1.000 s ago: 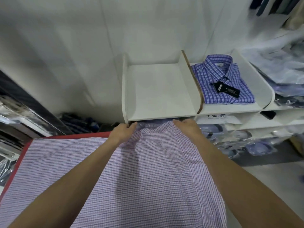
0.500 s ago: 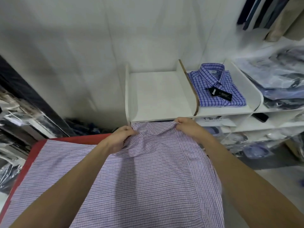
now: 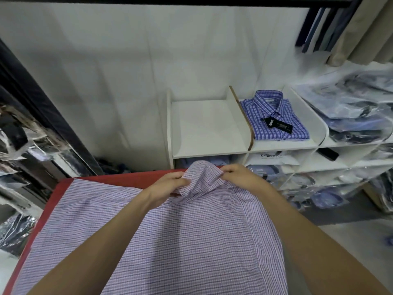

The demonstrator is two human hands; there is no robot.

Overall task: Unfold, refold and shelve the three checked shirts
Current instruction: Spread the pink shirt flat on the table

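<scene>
Now both hands, left hand [image 3: 168, 185] and right hand [image 3: 239, 174], pinch with curled fingers the raised collar of the lilac checked shirt [image 3: 161, 237] spread below them on the red bench [image 3: 127, 177], probably squaring it before folding sides inward.

White wall [image 3: 127, 71] behind, evenly lit with soft shadows. White shelf unit [image 3: 204, 153] stands against it, split by upright dividers, one edged in brown [image 3: 242, 116]. Lower cubbies hold bagged garments [image 3: 319, 194]; more bagged stock [image 3: 357, 116] piled at right. Dark rail [image 3: 170, 1] across top, hanging clothes [image 3: 340, 28] upper right. Red table top [image 3: 119, 179] in foreground. Grey floor [image 3: 350, 235] at lower right.
</scene>
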